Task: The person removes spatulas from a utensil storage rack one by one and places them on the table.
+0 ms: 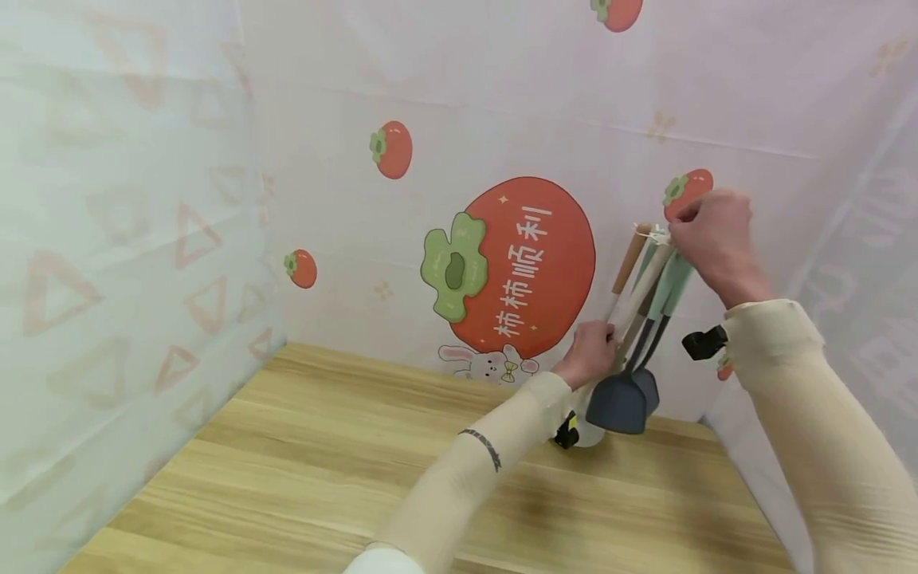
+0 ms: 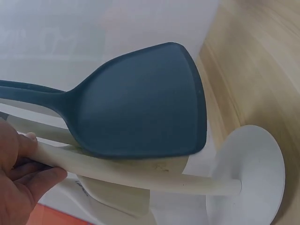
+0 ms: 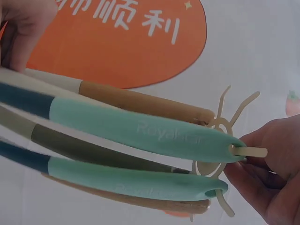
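Note:
A white utensil stand (image 2: 255,187) with a round base and a slim pole stands near the back right of the table. My left hand (image 1: 590,351) grips its pole below the handles; the left wrist view shows fingers (image 2: 44,183) curled around it. Several utensils hang from the hook ring (image 3: 225,124) on top. Two are spatulas with mint handles and dark blades, one spatula (image 1: 617,402) in front of the other spatula (image 1: 649,387). My right hand (image 3: 274,168) pinches the end of one mint handle (image 3: 154,131) at its hook; the handle partly hides the fingertips.
Other hanging utensils have a brown wooden handle (image 3: 145,104) and a dark green handle (image 3: 103,147). The wooden table (image 1: 301,446) stretches left and forward. A backdrop (image 1: 344,223) printed with persimmons rises close behind the stand; another printed wall (image 1: 868,263) is at the right.

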A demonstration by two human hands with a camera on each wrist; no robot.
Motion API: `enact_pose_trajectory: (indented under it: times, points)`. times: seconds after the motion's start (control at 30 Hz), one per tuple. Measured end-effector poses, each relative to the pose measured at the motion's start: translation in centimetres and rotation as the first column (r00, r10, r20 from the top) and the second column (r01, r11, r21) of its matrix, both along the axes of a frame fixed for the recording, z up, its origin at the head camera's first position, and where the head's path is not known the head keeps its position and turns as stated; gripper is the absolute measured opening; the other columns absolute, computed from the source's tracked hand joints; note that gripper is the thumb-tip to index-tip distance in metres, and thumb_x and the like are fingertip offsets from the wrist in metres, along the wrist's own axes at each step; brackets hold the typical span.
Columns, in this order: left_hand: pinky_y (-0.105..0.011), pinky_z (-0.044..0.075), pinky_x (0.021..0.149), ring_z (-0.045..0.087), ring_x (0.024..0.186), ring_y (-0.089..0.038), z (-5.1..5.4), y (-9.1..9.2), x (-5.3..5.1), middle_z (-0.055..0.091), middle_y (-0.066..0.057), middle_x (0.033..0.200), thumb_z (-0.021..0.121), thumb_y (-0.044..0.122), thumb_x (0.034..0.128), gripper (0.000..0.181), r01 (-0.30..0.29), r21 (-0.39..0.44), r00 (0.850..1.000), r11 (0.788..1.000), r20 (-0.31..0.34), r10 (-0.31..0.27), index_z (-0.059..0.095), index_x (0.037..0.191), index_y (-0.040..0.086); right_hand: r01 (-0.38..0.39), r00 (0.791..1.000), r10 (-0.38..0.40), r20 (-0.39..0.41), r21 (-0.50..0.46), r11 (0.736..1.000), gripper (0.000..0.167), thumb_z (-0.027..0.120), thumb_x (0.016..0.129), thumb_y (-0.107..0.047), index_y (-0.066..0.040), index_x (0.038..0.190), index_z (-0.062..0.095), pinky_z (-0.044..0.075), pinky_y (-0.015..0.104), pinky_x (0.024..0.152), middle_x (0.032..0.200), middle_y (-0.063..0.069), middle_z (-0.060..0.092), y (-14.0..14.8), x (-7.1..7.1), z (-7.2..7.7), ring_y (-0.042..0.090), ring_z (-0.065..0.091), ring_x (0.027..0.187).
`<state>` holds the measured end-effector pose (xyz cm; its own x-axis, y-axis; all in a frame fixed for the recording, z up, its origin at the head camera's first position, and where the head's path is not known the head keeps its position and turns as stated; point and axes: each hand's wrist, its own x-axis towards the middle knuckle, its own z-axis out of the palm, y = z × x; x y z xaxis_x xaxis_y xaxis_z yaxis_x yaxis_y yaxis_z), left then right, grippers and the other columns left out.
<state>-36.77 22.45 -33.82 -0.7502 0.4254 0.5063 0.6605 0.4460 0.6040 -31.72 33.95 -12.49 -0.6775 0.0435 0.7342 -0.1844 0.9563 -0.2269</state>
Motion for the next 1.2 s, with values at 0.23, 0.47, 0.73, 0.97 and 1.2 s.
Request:
enact_pose_trajectory:
  times: [0.23, 0.47, 0.73, 0.97, 1.2]
  points:
    - [-0.018, 0.027, 0.048, 0.032, 0.048, -0.008, -0.5, -3.7, -1.1, 0.03, 0.003, 0.056, 0.06, 0.014, 0.1035, 0.047, 0.018, 0.036, 0.999, 0.999, -0.038, -0.016, 0.04, 0.061, 0.013, -0.047, 0.999, 0.048, 0.023, -0.035, 0.998, 0.027, 0.056, 0.084, -0.005, 0.01, 0.09, 0.078, 0.044, 0.029, 0.061, 0.09, 0.028, 0.074, -3.0, -0.8, -0.2, 0.039, 0.067, 0.087]
    - [-0.02, 0.027, 0.048, 0.032, 0.048, -0.01, -0.9, -7.0, -1.5, 0.031, 0.002, 0.055, 0.058, 0.011, 0.104, 0.045, 0.035, 0.069, 0.999, 0.997, -0.008, -0.035, 0.043, 0.062, 0.012, -0.1, 0.995, 0.101, 0.022, -0.027, 0.995, 0.029, 0.053, 0.084, -0.006, 0.008, 0.082, 0.078, 0.047, 0.045, 0.076, 0.082, 0.025, 0.074, -5.9, -1.8, -0.4, 0.037, 0.064, 0.089]
    - [-0.022, 0.03, 0.046, 0.037, 0.047, -0.012, -1.5, -9.6, -1.6, 0.034, 0.001, 0.054, 0.06, 0.015, 0.1039, 0.045, 0.001, 0.104, 1.0, 0.995, 0.026, -0.004, 0.046, 0.061, 0.01, -0.167, 0.986, 0.167, 0.018, -0.027, 0.986, 0.024, 0.057, 0.082, -0.002, 0.004, 0.069, 0.075, 0.042, 0.03, 0.055, 0.065, 0.017, 0.069, -8.7, -2.5, -0.6, 0.031, 0.062, 0.069]
    - [-0.021, 0.03, 0.048, 0.037, 0.049, -0.012, -1.9, -10.9, -1.7, 0.033, 0.001, 0.055, 0.061, 0.017, 0.1034, 0.045, -0.041, 0.11, 0.999, 0.993, 0.034, 0.038, 0.043, 0.062, 0.012, -0.191, 0.981, 0.192, 0.026, -0.021, 0.981, 0.025, 0.058, 0.084, -0.004, 0.004, 0.068, 0.075, 0.043, 0.027, 0.051, 0.064, 0.017, 0.069, -9.9, -3.0, -0.7, 0.028, 0.061, 0.058]
    - [-0.021, 0.031, 0.049, 0.039, 0.05, -0.012, -2.4, -11.6, -1.8, 0.036, 0.002, 0.057, 0.062, 0.014, 0.1025, 0.042, -0.063, 0.09, 0.998, 0.994, 0.032, 0.061, 0.048, 0.063, 0.01, -0.233, 0.972, 0.232, 0.039, 0.023, 0.972, 0.035, 0.056, 0.083, -0.001, -0.004, 0.048, 0.06, 0.033, 0.029, 0.041, 0.042, 0.002, 0.046, -10.6, -3.3, -1.3, 0.015, 0.039, 0.039]
